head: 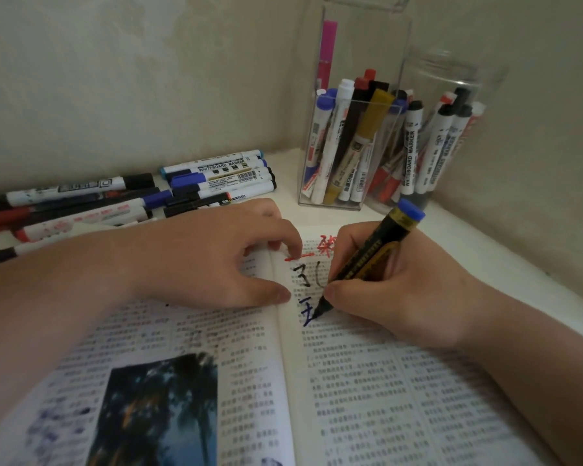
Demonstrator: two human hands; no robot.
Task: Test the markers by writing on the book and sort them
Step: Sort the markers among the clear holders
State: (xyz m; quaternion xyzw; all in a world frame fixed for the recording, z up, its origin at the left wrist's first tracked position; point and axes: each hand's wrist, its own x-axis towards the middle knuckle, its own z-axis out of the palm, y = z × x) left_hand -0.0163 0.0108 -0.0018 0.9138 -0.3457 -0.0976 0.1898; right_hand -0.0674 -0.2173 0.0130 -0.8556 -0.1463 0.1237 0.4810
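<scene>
The right hand [404,294] grips a black-and-gold marker [372,255] at centre right, its tip on a blue stroke on the book [367,381], which lies open across the lower frame. The left hand [199,260] is arched, its fingertips pressing the page by the gutter. Loose markers [115,196] lie at left. More stand in two clear holders [334,196] at upper right.

Blotchy beige walls [148,79] meet in a corner — pale tabletop [485,250] below, dim light.
</scene>
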